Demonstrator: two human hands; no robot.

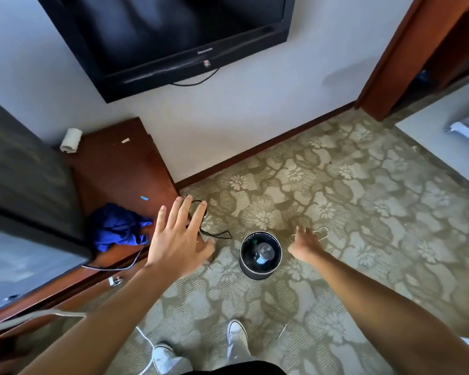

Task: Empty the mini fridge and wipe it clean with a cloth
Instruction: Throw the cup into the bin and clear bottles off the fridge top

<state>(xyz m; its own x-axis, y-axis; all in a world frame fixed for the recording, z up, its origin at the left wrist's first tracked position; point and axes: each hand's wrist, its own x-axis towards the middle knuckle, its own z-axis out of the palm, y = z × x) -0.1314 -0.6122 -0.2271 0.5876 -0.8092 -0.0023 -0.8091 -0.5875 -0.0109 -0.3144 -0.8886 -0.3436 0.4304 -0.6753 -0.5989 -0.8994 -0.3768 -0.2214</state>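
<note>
- Hands were both empty: your left hand (178,240) spread flat above the cabinet (125,169) corner, your right hand (305,243) relaxed beside the bin (260,269).
- Cloth (119,227), blue, lay crumpled on the cabinet, next to the fridge (25,185).

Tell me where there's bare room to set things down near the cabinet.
Free: the wooden cabinet top between the paper roll and the blue cloth; open carpet right of the bin. Crowded: cables beside the left hand, at the cabinet's corner.
</note>
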